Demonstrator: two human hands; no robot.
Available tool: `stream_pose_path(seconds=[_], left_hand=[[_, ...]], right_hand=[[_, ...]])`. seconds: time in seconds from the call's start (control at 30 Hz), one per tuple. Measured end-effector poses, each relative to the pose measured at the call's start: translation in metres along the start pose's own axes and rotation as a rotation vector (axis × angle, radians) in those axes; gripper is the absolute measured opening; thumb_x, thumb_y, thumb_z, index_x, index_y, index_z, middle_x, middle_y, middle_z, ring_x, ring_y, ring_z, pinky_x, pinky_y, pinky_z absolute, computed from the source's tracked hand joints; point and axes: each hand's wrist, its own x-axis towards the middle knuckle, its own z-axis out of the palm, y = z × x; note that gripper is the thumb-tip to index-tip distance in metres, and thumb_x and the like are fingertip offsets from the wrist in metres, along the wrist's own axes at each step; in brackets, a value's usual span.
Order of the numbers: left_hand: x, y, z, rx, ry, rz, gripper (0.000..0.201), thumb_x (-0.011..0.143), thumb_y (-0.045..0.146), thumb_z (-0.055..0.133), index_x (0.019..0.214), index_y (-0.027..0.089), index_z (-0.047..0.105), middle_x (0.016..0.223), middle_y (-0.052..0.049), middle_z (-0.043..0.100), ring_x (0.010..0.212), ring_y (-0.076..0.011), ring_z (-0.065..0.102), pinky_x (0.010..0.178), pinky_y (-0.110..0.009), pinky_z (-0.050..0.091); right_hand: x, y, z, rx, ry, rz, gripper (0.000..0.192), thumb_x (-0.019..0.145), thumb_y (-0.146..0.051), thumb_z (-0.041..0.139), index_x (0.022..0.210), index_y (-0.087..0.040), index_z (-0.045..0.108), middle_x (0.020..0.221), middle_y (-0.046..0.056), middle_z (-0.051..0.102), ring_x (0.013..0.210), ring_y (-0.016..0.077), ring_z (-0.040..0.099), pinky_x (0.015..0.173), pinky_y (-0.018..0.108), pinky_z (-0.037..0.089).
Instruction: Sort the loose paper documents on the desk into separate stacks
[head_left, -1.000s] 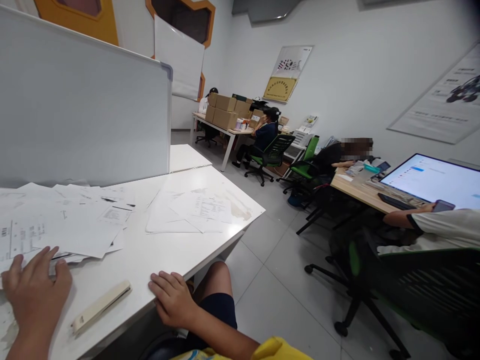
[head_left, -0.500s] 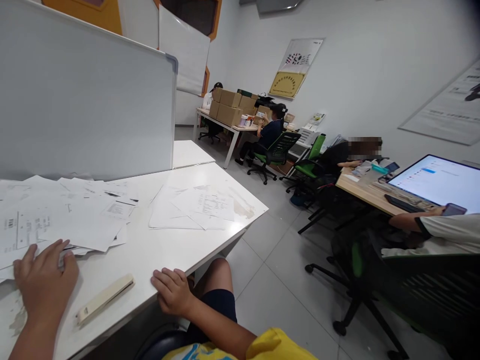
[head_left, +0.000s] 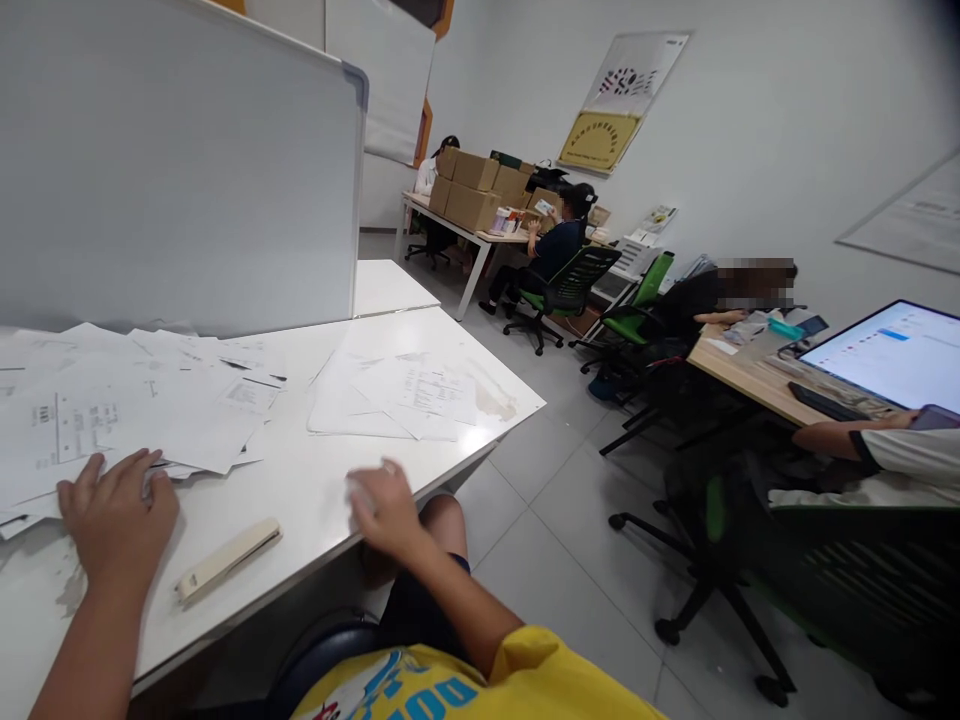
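My left hand [head_left: 120,520] lies with its fingers spread on the near edge of a loose pile of printed paper sheets [head_left: 180,410]. To the right of that hand, a cream stapler [head_left: 229,562] rests on the white table [head_left: 300,500], apart from both hands. My right hand [head_left: 386,505] hovers over the table near its front edge, its fingers smeared by motion; I see nothing held in it. Farther back, a flatter stack of paper sheets [head_left: 397,400] lies toward the table's right corner.
A tall grey panel [head_left: 180,180] stands behind the papers. Right of the table are the tiled floor [head_left: 540,580], a black chair [head_left: 847,590] with a seated person, and a wooden desk [head_left: 750,385] with a monitor [head_left: 892,350]. Cardboard boxes [head_left: 472,190] sit on a far table.
My right hand has lifted from the table's edge and moved forward and to the right. The left hand stays on the papers. The whole view has shifted slightly.
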Motion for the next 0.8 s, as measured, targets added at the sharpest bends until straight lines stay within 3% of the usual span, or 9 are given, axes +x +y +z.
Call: stream_pose_path(seconds=[0.07, 0.17, 0.23, 0.27, 0.37, 0.43, 0.53, 0.63, 0.8], left_hand=[[0.001, 0.0, 0.001, 0.02, -0.005, 0.014, 0.054, 0.092, 0.047, 0.035, 0.108, 0.01, 0.07, 0.124, -0.019, 0.069, 0.143, -0.0338, 0.042, 0.121, -0.058, 0.022], [0.0, 0.0, 0.003, 0.007, 0.026, -0.001, 0.056, 0.093, 0.047, 0.036, 0.114, 0.007, 0.068, 0.138, -0.02, 0.06, 0.145, -0.0338, 0.04, 0.123, -0.057, 0.018], [0.0, 0.002, 0.003, -0.008, 0.037, -0.034, 0.055, 0.092, 0.046, 0.036, 0.116, 0.007, 0.066, 0.141, -0.019, 0.057, 0.146, -0.0335, 0.038, 0.124, -0.056, 0.015], [-0.001, 0.003, 0.002, -0.009, 0.032, -0.045, 0.055, 0.092, 0.046, 0.036, 0.116, 0.006, 0.066, 0.141, -0.019, 0.057, 0.146, -0.0334, 0.038, 0.124, -0.056, 0.014], [0.0, 0.006, 0.0, -0.002, 0.014, -0.055, 0.054, 0.093, 0.047, 0.036, 0.115, 0.008, 0.067, 0.142, -0.018, 0.057, 0.147, -0.0326, 0.037, 0.124, -0.055, 0.015], [0.0, 0.007, -0.001, 0.001, 0.009, -0.043, 0.052, 0.093, 0.046, 0.036, 0.114, 0.009, 0.067, 0.142, -0.017, 0.057, 0.147, -0.0318, 0.036, 0.124, -0.055, 0.015], [0.001, 0.006, -0.001, 0.012, 0.002, -0.018, 0.05, 0.093, 0.042, 0.04, 0.113, 0.005, 0.067, 0.139, -0.019, 0.058, 0.147, -0.0326, 0.036, 0.124, -0.054, 0.016], [0.001, 0.001, 0.002, 0.008, 0.011, -0.022, 0.046, 0.093, 0.037, 0.043, 0.111, 0.003, 0.068, 0.137, -0.02, 0.059, 0.145, -0.0333, 0.037, 0.123, -0.055, 0.018], [0.001, -0.006, 0.007, 0.003, 0.039, 0.03, 0.042, 0.094, 0.034, 0.045, 0.11, 0.004, 0.069, 0.133, -0.019, 0.062, 0.144, -0.0328, 0.04, 0.123, -0.055, 0.021]], right_hand=[[0.033, 0.03, -0.027, -0.123, 0.0, 0.149, 0.044, 0.099, -0.034, 0.044, 0.138, -0.018, 0.056, 0.14, 0.012, 0.062, 0.132, 0.0225, 0.053, 0.122, 0.046, 0.022], [0.064, 0.084, -0.049, -0.29, -0.068, 0.43, 0.065, 0.097, -0.042, 0.049, 0.153, -0.01, 0.038, 0.163, 0.019, 0.031, 0.152, 0.0305, 0.026, 0.123, 0.051, 0.017], [0.07, 0.111, -0.053, -0.309, -0.108, 0.569, 0.072, 0.098, -0.047, 0.049, 0.155, -0.008, 0.033, 0.164, 0.021, 0.027, 0.153, 0.033, 0.022, 0.122, 0.052, 0.017], [0.069, 0.119, -0.052, -0.306, -0.105, 0.599, 0.071, 0.098, -0.048, 0.048, 0.155, -0.008, 0.035, 0.161, 0.021, 0.032, 0.151, 0.0331, 0.026, 0.121, 0.051, 0.018], [0.062, 0.124, -0.048, -0.317, -0.012, 0.561, 0.06, 0.098, -0.045, 0.05, 0.147, -0.011, 0.048, 0.141, 0.02, 0.055, 0.132, 0.0315, 0.047, 0.115, 0.047, 0.027], [0.059, 0.119, -0.046, -0.344, 0.039, 0.513, 0.05, 0.099, -0.042, 0.051, 0.139, -0.014, 0.056, 0.127, 0.018, 0.061, 0.118, 0.0299, 0.053, 0.105, 0.044, 0.036], [0.058, 0.114, -0.048, -0.39, 0.04, 0.46, 0.035, 0.104, -0.035, 0.043, 0.121, -0.017, 0.067, 0.111, 0.014, 0.065, 0.105, 0.0267, 0.056, 0.093, 0.038, 0.04], [0.059, 0.114, -0.052, -0.402, 0.004, 0.362, 0.038, 0.107, -0.027, 0.033, 0.106, -0.015, 0.07, 0.098, 0.012, 0.067, 0.096, 0.0237, 0.058, 0.09, 0.036, 0.039], [0.049, 0.103, -0.052, -0.32, -0.087, 0.162, 0.033, 0.105, -0.023, 0.038, 0.113, -0.018, 0.07, 0.097, 0.009, 0.071, 0.1, 0.0203, 0.062, 0.099, 0.033, 0.04]])
